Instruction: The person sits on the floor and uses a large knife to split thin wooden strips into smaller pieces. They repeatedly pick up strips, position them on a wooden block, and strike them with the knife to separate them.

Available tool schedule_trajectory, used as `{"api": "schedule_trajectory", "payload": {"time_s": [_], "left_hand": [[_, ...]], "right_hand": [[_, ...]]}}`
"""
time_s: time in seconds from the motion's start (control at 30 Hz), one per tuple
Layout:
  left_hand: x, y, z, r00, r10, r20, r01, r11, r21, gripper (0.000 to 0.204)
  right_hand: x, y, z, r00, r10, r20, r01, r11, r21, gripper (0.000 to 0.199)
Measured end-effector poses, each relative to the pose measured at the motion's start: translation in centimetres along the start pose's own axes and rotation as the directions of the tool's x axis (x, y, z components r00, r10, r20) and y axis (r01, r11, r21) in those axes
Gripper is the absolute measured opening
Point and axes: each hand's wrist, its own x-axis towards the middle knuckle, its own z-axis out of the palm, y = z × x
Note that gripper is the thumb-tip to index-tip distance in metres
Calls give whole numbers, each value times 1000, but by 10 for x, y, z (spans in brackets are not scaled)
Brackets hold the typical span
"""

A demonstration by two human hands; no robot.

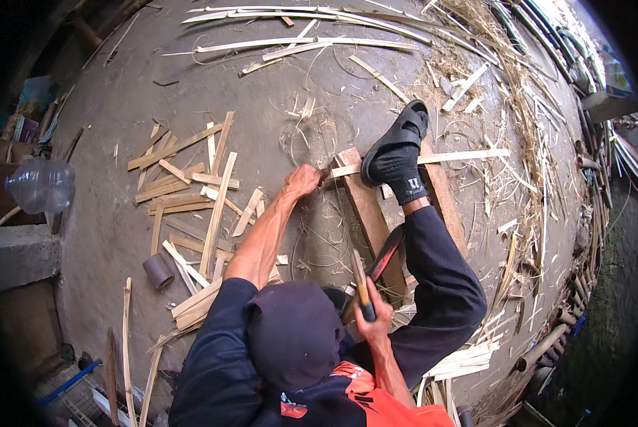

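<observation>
A pale bamboo strip [461, 156] lies across two brown wooden boards [367, 206], and my sandalled foot [398, 139] presses down on it. Beside the strip's left end, my left hand [302, 181] is closed, its arm stretched forward. A small dark patch between fist and strip cannot be made out. In my right hand [376, 318], close to my body, is a knife [363, 281] with a yellow and black handle, its narrow blade pointing forward and away from the strip. A red and black piece [388, 257] shows beside my bent leg.
Loose bamboo slats [183, 192] are heaped on the floor at left, near a short brown tube [158, 272]. Long strips [304, 44] lie at the far side. Shavings [475, 92] litter the right. A clear plastic bottle [41, 185] is at the left edge, and poles [543, 347] line the right.
</observation>
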Motion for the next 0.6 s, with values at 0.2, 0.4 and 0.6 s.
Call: {"api": "schedule_trajectory", "payload": {"time_s": [0.2,0.4,0.6], "left_hand": [[3,-6,-3,999,34,17,-35,996,80,31],[-2,6,-15,988,93,125,-105,990,94,25],[13,-25,11,967,210,140,-223,972,77,29]], "right_hand": [[5,3,1,985,-155,-74,155,988,-11,54],[67,-5,15,990,132,47,-132,991,-13,56],[14,2,3,1000,-2,-8,1,1000,-26,55]]}}
